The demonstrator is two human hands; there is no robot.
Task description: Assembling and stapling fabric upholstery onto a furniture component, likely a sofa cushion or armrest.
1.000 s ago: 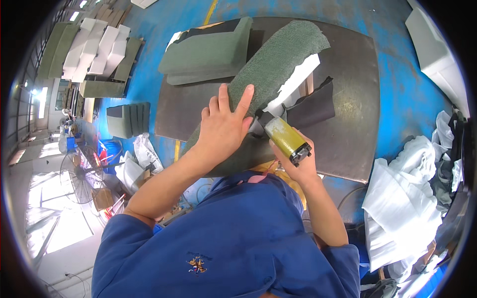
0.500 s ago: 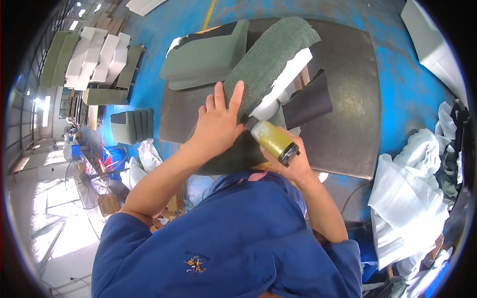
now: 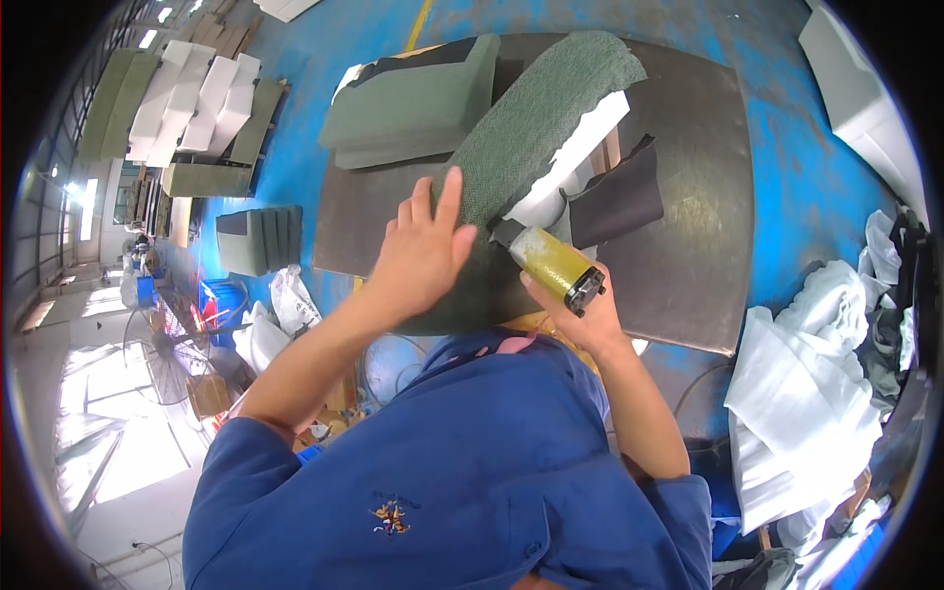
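A long upholstered piece with woven green fabric (image 3: 546,113) lies slantwise on the dark work table (image 3: 703,265). White padding (image 3: 582,147) shows along its ragged right edge, and beside that a black cloth flap (image 3: 619,202) hangs loose. My left hand (image 3: 418,258) is open, its fingers stretched at the near left edge of the fabric. In my right hand (image 3: 588,320) is a yellow-green staple gun (image 3: 551,262) with a black end cap. Its nose points at the near end of the fabric; whether it touches cannot be made out.
A green upholstered block (image 3: 408,113) sits at the table's far left. White and green cushions (image 3: 187,103) are stacked beyond on the left, near another green block (image 3: 258,241) on the floor. White sheeting (image 3: 801,393) heaps at the right, and a fan (image 3: 167,349) stands at left.
The upholstered piece and black flap have shifted slightly right. My left hand has drawn a little left, and the staple gun has moved slightly right.
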